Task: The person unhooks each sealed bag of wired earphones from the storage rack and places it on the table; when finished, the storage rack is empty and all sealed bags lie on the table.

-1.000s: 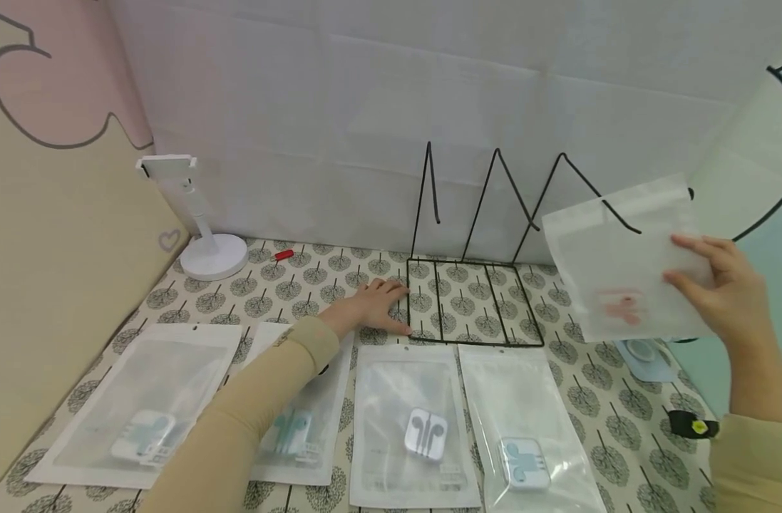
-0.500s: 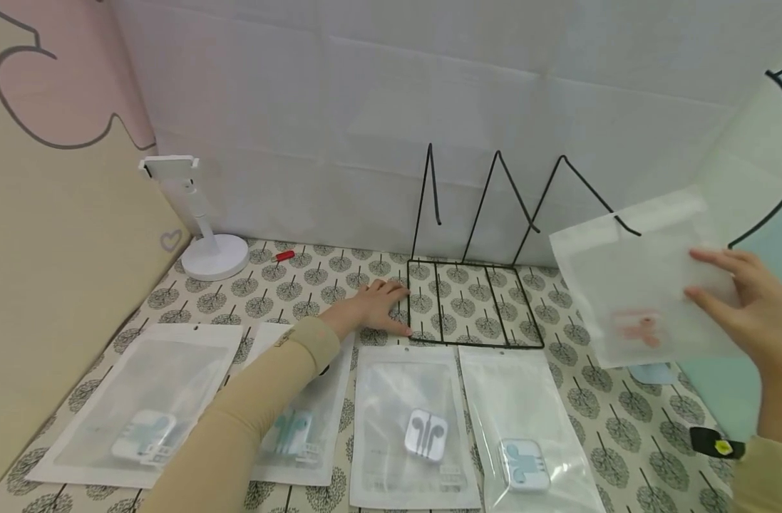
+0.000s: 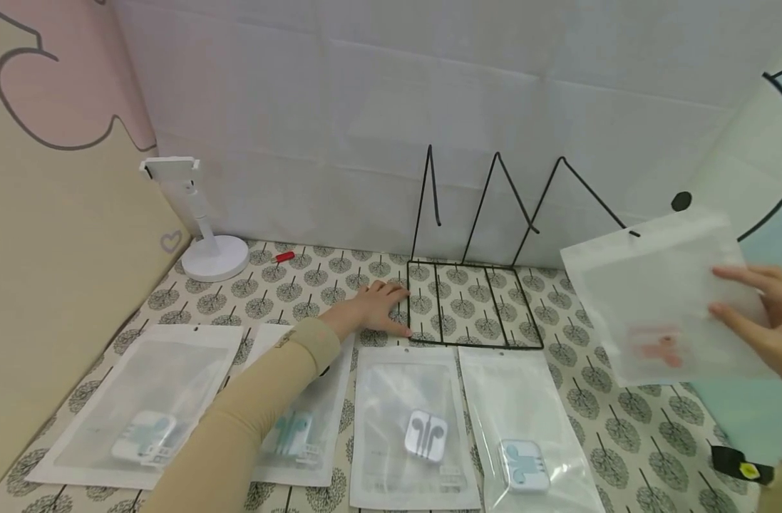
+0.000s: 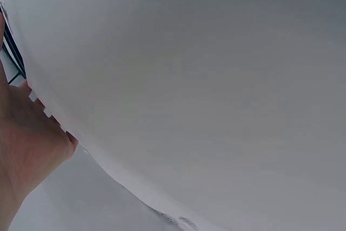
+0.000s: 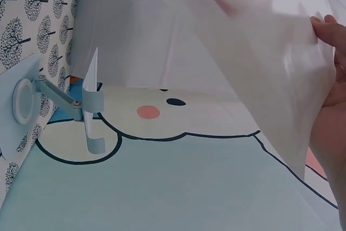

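Observation:
My right hand (image 3: pixel 772 313) pinches a translucent white zip bag (image 3: pixel 621 285) by its right side, thumb in front. Inside the bag's lower part show pinkish-red earphones (image 3: pixel 660 349). The bag's top edge overlaps the tip of the rightmost prong of a black wire rack (image 3: pixel 493 306) in the head view. With fingers spread, my left hand (image 3: pixel 374 308) rests on the table at the rack base's left side, index finger and thumb at the wire. The left wrist view has this hand (image 4: pixel 35 133) at its left, beside a large blurred pale surface.
Several zip bags with earphone cases, one a white case (image 3: pixel 425 434), lie along the front. A white phone stand (image 3: pixel 214 258) and a small red object (image 3: pixel 284 256) stand back left. Another folding stand (image 5: pixel 59 98) appears in the right wrist view. A dark strap (image 3: pixel 740 467) is on the right.
My right hand has moved right and down with the bag, whose top edge has slid along the rightmost prong to its tip. The left hand has stayed at the rack.

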The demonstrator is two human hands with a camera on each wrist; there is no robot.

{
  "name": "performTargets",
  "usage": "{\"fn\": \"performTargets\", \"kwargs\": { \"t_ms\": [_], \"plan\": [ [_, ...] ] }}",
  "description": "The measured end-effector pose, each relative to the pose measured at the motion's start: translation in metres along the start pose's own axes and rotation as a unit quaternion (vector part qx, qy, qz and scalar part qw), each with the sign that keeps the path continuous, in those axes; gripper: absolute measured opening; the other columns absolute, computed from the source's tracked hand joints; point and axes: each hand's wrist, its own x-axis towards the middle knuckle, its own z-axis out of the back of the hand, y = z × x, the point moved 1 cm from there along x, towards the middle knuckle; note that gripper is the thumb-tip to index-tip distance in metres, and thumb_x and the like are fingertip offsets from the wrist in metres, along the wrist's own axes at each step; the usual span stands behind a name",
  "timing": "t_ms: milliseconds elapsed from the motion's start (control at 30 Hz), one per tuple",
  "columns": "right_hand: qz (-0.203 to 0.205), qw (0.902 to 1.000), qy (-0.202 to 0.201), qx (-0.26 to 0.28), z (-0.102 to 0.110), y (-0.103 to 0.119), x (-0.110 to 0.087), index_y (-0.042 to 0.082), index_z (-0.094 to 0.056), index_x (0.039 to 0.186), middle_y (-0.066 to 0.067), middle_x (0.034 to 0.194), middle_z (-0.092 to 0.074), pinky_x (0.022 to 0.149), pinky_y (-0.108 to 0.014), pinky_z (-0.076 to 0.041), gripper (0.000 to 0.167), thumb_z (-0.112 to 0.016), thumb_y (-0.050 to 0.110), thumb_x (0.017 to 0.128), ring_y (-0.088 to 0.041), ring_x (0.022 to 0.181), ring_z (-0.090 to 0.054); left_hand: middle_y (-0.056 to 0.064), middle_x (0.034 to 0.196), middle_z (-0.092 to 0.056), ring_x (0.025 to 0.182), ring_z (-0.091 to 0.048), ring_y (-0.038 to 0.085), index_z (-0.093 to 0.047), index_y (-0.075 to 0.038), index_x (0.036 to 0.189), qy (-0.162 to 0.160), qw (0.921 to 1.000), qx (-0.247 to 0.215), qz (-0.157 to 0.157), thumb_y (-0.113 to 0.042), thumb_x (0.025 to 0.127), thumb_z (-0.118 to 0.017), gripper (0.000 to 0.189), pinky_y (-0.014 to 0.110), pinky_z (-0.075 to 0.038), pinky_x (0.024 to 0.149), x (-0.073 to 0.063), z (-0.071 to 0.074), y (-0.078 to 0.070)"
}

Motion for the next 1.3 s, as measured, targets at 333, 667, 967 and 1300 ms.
{"fn": "performTargets", "kwargs": {
  "t_ms": [333,667,967,1300],
  "plan": [
    [-0.063,0.9945,0.043,-0.071,0.015,-0.018,-0.019,0.011,-0.047,0.139,0.029,0.127,-0.034,0.057,0.001,-0.041,0.056,-0.056,-0.01,0.088,0.023,0.09,-0.043,0.004,0.158,-0.013,0.144,-0.011,0.032,-0.017,-0.023,0.152,0.002,1.0,-0.002,0.006,-0.075,0.076,-0.053,0.099,0.059,-0.007,0.114,0.0,0.0,0.002],
    [-0.101,0.9905,0.087,-0.034,0.013,-0.023,-0.048,0.013,-0.042,0.143,0.029,0.124,-0.034,0.042,-0.012,-0.047,0.064,-0.056,-0.012,0.086,0.022,0.077,-0.049,0.005,0.158,-0.013,0.144,-0.011,0.033,-0.018,-0.023,0.152,0.002,1.0,-0.003,-0.001,-0.074,0.076,-0.054,0.098,0.059,-0.007,0.114,-0.001,0.001,-0.001],
    [-0.151,0.9821,0.112,0.018,0.001,-0.026,-0.072,0.016,-0.038,0.145,0.027,0.123,-0.036,0.04,-0.026,-0.051,0.068,-0.056,-0.013,0.087,0.009,0.069,-0.058,0.005,0.158,-0.013,0.144,-0.01,0.033,-0.018,-0.022,0.152,0.0,0.9999,-0.01,-0.002,-0.074,0.076,-0.054,0.099,0.059,-0.006,0.114,-0.002,0.003,-0.002],
    [-0.249,0.9541,0.158,-0.051,-0.013,-0.036,-0.109,0.034,-0.036,0.145,0.04,0.121,-0.024,0.041,-0.029,-0.048,0.062,-0.062,0.016,0.092,-0.006,0.054,-0.055,0.005,0.158,-0.013,0.144,-0.01,0.033,-0.018,-0.022,0.152,0.003,1.0,-0.008,0.001,-0.074,0.076,-0.054,0.098,0.058,-0.005,0.114,-0.002,0.002,-0.002]
  ]
}}
